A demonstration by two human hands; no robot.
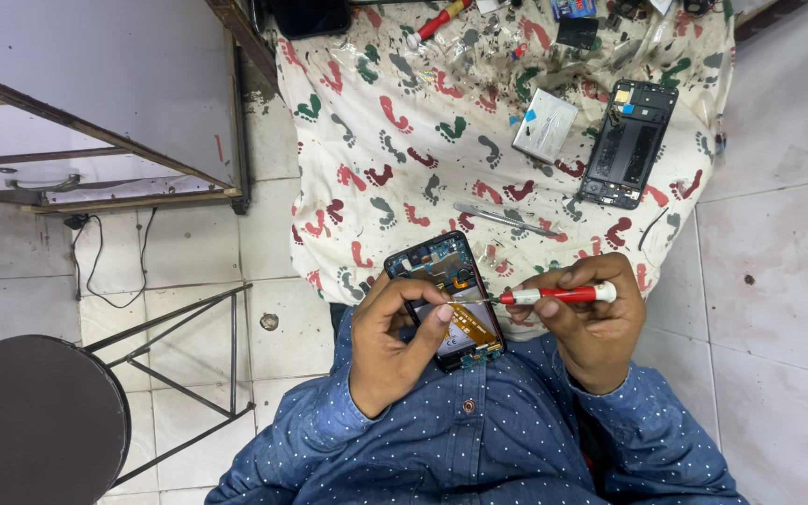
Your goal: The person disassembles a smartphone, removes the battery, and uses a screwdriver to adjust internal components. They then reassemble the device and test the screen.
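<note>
Cradling an opened phone over the lap, just below the footprint-patterned cloth, the left hand is curling round its edge while the right hand is pinching a red-handled screwdriver, seemingly working a board screw, calling for steady tip pressure.

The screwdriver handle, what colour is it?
Red with a white end, on the screwdriver, seen in the head view.

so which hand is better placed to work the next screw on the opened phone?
Right hand, probably: it grips the red-handled screwdriver, tip already at the opened phone. Left hand cradles the phone.
</note>
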